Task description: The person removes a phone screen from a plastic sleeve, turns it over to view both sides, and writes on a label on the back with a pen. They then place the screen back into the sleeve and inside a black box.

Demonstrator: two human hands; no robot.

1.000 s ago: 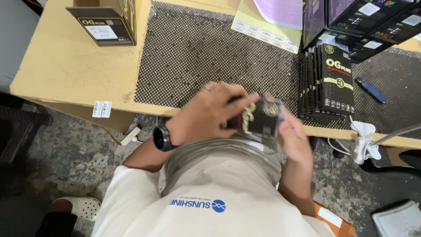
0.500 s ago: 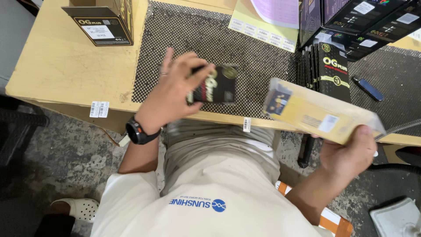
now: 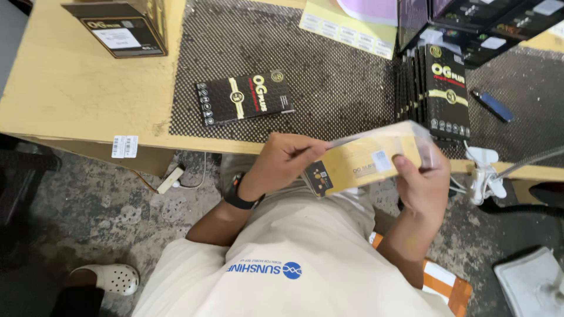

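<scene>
Both hands grip the long yellow cardboard sleeve in clear plastic wrap above the lap, off the desk: left hand pinching one end, right hand closed on the other. That slick wrap could slide through the fingers; the flat black box lies apart on the mesh mat.

1. We hold a flat, oblong yellow packet in a clear plastic sleeve above our lap, tilted, just off the table's near edge.
2. Our left hand grips its dark-printed end; our right hand grips the other.
</scene>
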